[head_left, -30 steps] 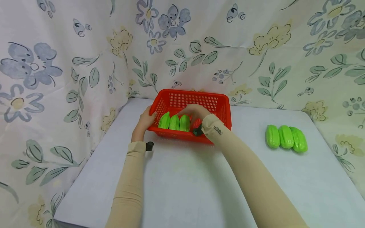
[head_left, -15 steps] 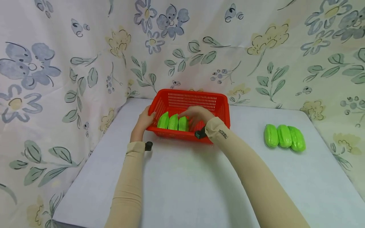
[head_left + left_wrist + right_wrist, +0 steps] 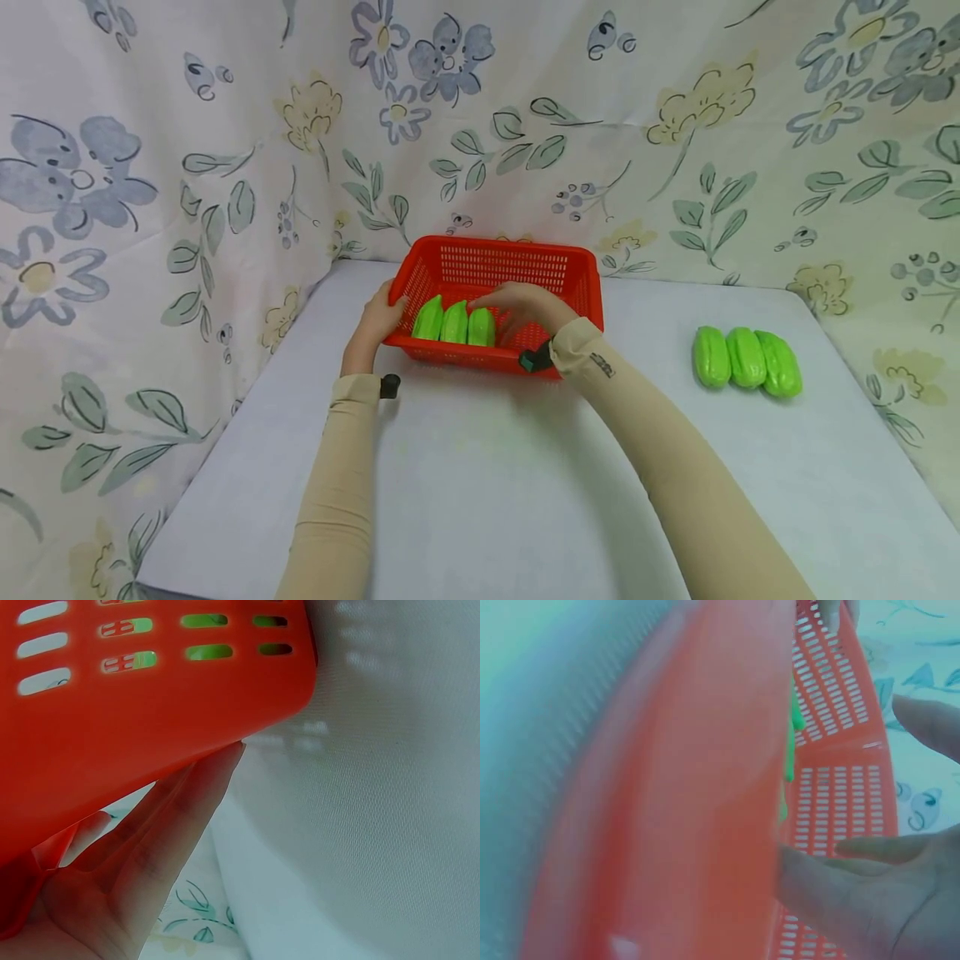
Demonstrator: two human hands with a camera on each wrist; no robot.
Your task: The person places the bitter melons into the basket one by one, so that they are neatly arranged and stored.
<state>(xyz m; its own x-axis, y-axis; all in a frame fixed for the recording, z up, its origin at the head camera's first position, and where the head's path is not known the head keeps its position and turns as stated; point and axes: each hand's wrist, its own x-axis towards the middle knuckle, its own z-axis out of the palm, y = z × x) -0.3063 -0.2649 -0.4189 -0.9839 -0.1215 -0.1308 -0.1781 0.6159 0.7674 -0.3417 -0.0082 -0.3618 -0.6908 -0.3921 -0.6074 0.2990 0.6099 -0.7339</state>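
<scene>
A red plastic basket (image 3: 468, 355) with slotted walls stands at the back middle of the table. Three green, ridged, elongated fruit-like pieces (image 3: 454, 323) lie side by side in its front left part. My left hand (image 3: 380, 320) grips the basket's left side, thumb over the rim and fingers along the outside; in the left wrist view its fingers lie against the red wall (image 3: 150, 727). Over the inside of the basket, just right of the green pieces, is my right hand (image 3: 531, 307), fingers spread and bent slightly downward with nothing held. The right wrist view shows its thumb and fingers apart.
Three more green ridged pieces (image 3: 746, 358) lie in a row on the white table (image 3: 480, 483), to the right. A floral cloth (image 3: 510, 125) hangs behind the table and along its left side. Small dark wrist cameras (image 3: 537, 358) sit at the cuffs.
My right hand has drawn back slightly to the right, away from the rightmost green piece in the basket. The left hand keeps its grip; the view has shifted slightly.
</scene>
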